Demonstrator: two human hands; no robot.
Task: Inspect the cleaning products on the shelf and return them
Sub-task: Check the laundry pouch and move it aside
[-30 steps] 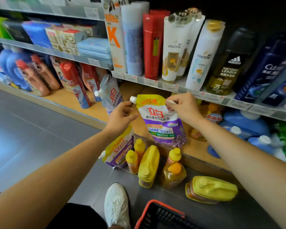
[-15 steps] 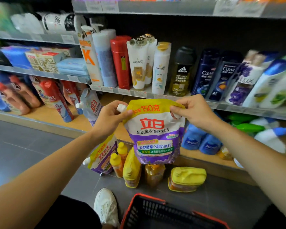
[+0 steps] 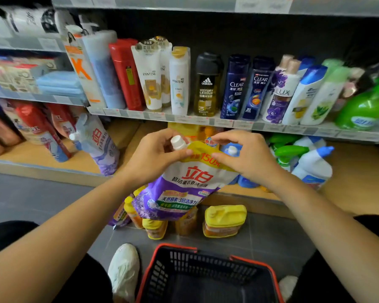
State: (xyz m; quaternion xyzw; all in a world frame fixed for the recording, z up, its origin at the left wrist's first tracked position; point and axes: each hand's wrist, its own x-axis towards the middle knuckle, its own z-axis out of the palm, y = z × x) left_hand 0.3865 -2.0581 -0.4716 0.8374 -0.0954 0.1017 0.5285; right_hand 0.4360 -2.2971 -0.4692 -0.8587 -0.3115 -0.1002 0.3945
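Head view: the pouch (image 3: 184,184) hangs at the centre of the frame, held up in front of the bottom shelf (image 3: 357,176) and above the yellow bottles (image 3: 224,219) on the floor. The left hand (image 3: 153,158) pinches its top corner just under the white cap (image 3: 178,142). The right hand (image 3: 247,158) pinches the top edge at the pouch's 1 o'clock corner.

The pouch looks like a soft, liquid-filled refill bag: the body sags and bulges below the hands, so it is probably fairly heavy and floppy. The glossy film is likely slippery. The firmest holds should be the stiff spout neck and the sealed top seam. A hand under the base would steady it when it is set back.

A twin pouch (image 3: 96,143) leans on the shelf at 9 o'clock. A basket (image 3: 206,270) sits at 6 o'clock.
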